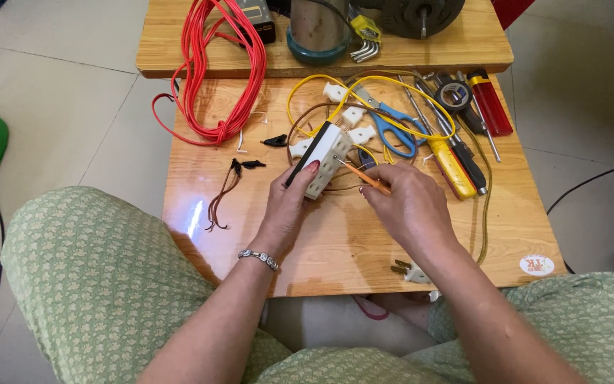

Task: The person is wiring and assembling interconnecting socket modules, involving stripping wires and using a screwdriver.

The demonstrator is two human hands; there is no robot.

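Note:
My left hand [287, 206] grips a white socket block with a black side [323, 158], tilted up above the wooden board [335, 242]. My right hand [406, 206] holds a small orange-handled screwdriver [367, 178] whose metal tip touches the face of the block. Yellow wire [335, 82] loops behind the block, and small white plug pieces [353, 114] lie just beyond it.
A red wire coil [214, 71] lies at the board's back left. Blue scissors [392, 124], a yellow screwdriver [453, 167], a red tool [490, 103] and a tape roll [453, 94] lie right. A white plug [412, 272] rests near the front edge. Brown wire scraps [225, 188] lie left.

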